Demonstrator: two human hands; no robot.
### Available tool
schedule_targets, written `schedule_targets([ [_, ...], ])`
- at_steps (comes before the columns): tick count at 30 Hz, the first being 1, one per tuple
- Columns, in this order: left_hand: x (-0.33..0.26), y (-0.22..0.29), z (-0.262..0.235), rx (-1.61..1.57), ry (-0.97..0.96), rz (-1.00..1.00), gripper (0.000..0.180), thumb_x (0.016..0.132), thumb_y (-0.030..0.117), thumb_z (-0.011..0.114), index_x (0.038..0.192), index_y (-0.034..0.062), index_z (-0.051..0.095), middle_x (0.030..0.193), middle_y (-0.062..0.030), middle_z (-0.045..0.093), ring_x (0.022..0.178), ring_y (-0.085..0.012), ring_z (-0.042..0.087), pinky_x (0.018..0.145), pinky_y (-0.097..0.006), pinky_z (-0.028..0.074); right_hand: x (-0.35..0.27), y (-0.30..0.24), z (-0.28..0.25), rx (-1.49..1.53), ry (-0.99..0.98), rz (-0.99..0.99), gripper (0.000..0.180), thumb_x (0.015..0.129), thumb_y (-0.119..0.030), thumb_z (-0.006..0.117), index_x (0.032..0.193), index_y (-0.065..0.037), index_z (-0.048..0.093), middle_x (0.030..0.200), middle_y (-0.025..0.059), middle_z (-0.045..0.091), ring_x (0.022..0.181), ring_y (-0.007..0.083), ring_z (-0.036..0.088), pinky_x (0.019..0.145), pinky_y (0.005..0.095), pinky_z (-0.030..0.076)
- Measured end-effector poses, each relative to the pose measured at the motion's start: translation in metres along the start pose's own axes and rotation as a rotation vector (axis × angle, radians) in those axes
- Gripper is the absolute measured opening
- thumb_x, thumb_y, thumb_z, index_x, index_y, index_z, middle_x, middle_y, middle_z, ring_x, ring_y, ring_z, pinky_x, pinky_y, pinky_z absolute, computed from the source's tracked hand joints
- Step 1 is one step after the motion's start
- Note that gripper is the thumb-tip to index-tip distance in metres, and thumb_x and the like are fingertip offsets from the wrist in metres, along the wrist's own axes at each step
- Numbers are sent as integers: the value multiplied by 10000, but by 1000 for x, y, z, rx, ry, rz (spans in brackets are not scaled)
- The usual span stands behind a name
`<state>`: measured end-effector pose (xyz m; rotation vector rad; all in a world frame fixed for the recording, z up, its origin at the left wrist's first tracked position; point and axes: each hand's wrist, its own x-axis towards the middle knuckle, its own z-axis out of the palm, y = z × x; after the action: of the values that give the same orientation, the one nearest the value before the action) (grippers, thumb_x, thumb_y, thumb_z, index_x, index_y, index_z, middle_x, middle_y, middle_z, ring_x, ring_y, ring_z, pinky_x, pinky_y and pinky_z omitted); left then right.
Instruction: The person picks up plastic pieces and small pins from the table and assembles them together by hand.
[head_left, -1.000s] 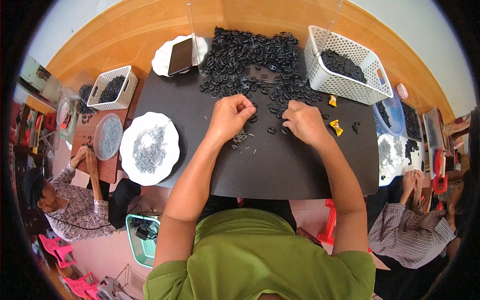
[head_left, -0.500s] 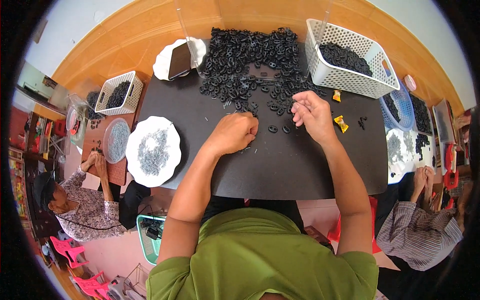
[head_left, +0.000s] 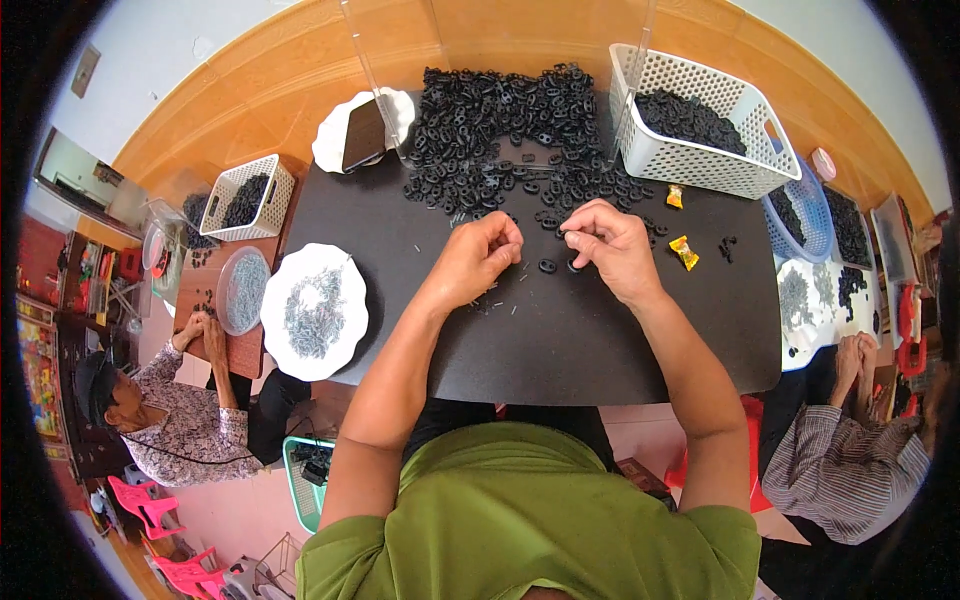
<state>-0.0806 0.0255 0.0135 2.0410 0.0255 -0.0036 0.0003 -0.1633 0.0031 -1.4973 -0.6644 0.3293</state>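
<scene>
Both hands are working at the centre of the frame, over the black table (head_left: 560,340). The left hand (head_left: 478,252) is curling its fingers together, pinching something too small to make out. The right hand (head_left: 608,240) is bunching its fingertips too, clamped on a small black part I cannot identify for certain. Just below and between the hands, two loose black rings (head_left: 560,266) are lying on the table, with thin metal pins (head_left: 495,295) scattered under the left hand.

Now the containers. At the upper right of the frame, a white perforated basket (head_left: 740,165) is holding a heap of black parts. At the upper left, a smaller white basket (head_left: 232,215) is carrying the same dark pieces. That is two white baskets. A blue basket (head_left: 800,215) is sitting at the right edge, also with dark parts inside.

Left of centre, a white plate (head_left: 312,310) is holding a pile of grey metal pins, and beside it a clear round dish (head_left: 240,290) is holding more. A third white plate (head_left: 335,135) at the top has a dark phone (head_left: 364,135) lying on it.

A big pile of black rings (head_left: 500,130) is spreading across the top centre of the table. Two yellow wrapped sweets (head_left: 684,252) are lying right of the hands.
</scene>
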Motion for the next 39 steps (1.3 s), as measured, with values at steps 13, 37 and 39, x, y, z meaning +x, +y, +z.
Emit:
schedule_targets([
  [13,1,-4,18,-701,-35,7,53,792,19,598,845,22,596,705,-11,590,584,-52,513,518,-173,418,-9,-14,17,313,-53,214,87,805,14,549,888,40,544,749,68,571,604,102,558,484,219,500],
  [37,-4,2,21,-467,-10,55,78,840,62,540,798,0,560,652,5,547,578,-58,484,508,-211,407,-12,-20,20,269,-58,278,44,793,35,542,835,28,533,637,96,574,471,139,569,376,232,477],
  [39,-6,6,20,-294,51,96,74,819,40,550,772,-17,556,636,-24,556,575,-84,499,516,-244,416,-12,-18,21,233,-75,264,42,796,4,558,825,31,544,652,86,571,490,125,565,391,223,468],
])
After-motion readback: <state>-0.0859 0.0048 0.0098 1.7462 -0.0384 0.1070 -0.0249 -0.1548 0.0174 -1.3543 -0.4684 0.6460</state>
